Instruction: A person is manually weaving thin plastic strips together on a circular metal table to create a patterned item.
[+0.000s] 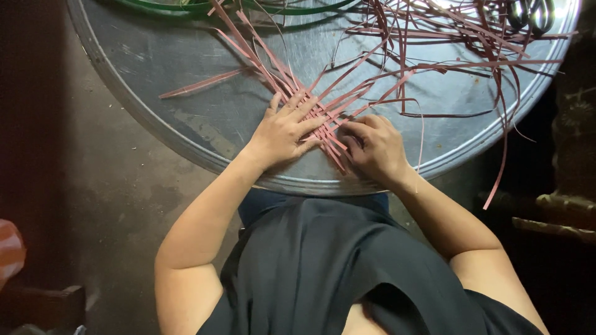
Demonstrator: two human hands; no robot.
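Observation:
Thin reddish-pink strips [335, 105] lie crossed in a small woven patch on a big round metal tray [186, 74]. My left hand [284, 130] lies flat on the left part of the weave, fingers spread and pressing the strips down. My right hand [374, 147] is curled at the right edge of the weave, its fingertips pinching one pink strip. Long loose ends fan out from the weave toward the far side and right of the tray.
A tangle of loose pink strips [447, 37] covers the tray's far right. Green strips [186, 7] curve along its far edge. A dark scissors-like object [531, 13] lies top right. Bare dark floor [81, 186] lies left; my black-clothed lap is below.

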